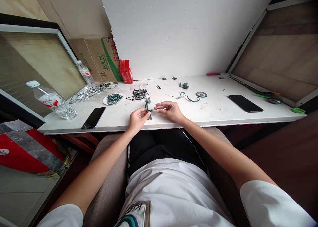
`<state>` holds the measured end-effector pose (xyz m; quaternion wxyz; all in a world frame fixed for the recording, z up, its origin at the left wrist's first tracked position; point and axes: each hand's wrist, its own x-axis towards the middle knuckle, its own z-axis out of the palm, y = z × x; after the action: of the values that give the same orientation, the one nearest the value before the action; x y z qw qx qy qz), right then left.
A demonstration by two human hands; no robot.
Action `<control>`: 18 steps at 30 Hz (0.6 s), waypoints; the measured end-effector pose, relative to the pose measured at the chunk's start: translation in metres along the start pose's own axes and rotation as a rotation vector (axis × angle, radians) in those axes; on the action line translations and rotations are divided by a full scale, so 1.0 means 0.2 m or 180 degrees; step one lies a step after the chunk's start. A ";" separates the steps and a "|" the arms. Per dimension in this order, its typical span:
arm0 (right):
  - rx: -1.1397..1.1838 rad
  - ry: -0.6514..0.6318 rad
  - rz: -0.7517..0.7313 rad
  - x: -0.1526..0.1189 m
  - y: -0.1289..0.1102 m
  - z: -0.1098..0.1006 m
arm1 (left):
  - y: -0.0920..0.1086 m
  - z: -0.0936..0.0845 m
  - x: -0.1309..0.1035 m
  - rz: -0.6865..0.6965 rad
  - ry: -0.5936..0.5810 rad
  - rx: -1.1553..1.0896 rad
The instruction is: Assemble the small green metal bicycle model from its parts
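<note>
Near the table's front edge, my left hand [138, 120] pinches a small green model frame [147, 104], which looks like part of a miniature bicycle and stands roughly upright. My right hand [172, 111] is just to its right, its fingers closed on a thin dark rod-like piece [159, 108]. This rod points left and its tip meets or nearly meets the green frame; whether they touch I cannot tell. Beyond my right hand lie a small spoked wheel [201, 94] and a curved green strip [193, 99].
On the white table [213, 116] are a plate [105, 103] of green parts, a heap of black parts [140, 94] and small green pieces [185, 86]. Phones [93, 117] [245, 103] lie on either side. Bottles [56, 103], a carton [99, 60] and a red box [126, 75] stand left.
</note>
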<state>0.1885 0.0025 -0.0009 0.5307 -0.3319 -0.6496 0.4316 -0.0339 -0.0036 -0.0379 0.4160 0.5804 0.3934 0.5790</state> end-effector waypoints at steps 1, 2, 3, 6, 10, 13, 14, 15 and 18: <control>-0.0008 -0.0002 0.0012 0.00 0.00 0.00 | 0.00 0.00 0.00 -0.0003 0.0004 -0.0005; -0.0012 -0.0010 0.0032 0.00 0.00 0.00 | 0.00 0.00 0.00 -0.0009 0.0013 -0.0012; -0.0014 -0.0011 0.0055 0.00 0.00 0.00 | 0.00 0.00 0.00 -0.0018 0.0026 -0.0020; -0.0013 -0.0006 0.0147 0.00 0.00 0.00 | 0.01 0.00 0.00 -0.0040 0.0055 -0.0034; -0.0013 0.0018 0.0183 0.00 0.00 0.00 | 0.03 0.01 0.00 -0.0106 0.0032 -0.0119; -0.0026 0.0050 0.0145 0.00 0.00 0.00 | 0.06 0.01 0.00 -0.0180 -0.0041 -0.0202; -0.0024 0.0065 0.0129 0.00 0.01 0.00 | 0.07 0.01 0.00 -0.0198 -0.0069 -0.0215; -0.0020 0.0071 0.0118 0.00 0.01 0.00 | 0.08 0.01 0.00 -0.0211 -0.0095 -0.0219; -0.0036 0.0085 0.0094 0.00 0.00 0.01 | 0.08 0.01 0.00 -0.0198 -0.0139 -0.0189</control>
<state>0.1875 0.0018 -0.0013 0.5311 -0.3502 -0.6399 0.4312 -0.0320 -0.0098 -0.0239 0.4593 0.5678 0.3848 0.5645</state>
